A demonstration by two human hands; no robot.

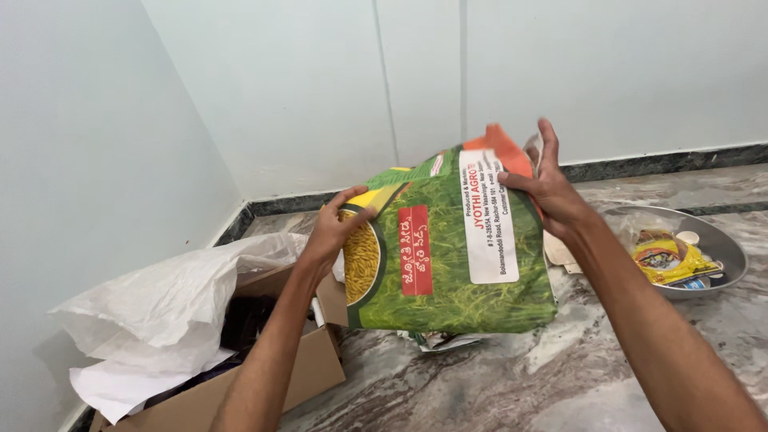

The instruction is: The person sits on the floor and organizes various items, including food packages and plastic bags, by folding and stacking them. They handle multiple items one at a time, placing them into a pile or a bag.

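A large green woven sack (448, 256) with a grain picture, a red label and a white label stands upright on the marbled floor, its orange top edge raised. My left hand (332, 228) grips the sack's left top edge. At the right top corner my right hand (548, 188) holds the orange edge. Both arms reach in from below.
An open cardboard box (308, 372) sits at the left, with a crumpled white plastic sheet (168, 308) spilling over it. A round metal plate (732, 256) with yellow packets lies at the right. Pale walls meet in the corner behind, with a dark skirting strip along the floor.
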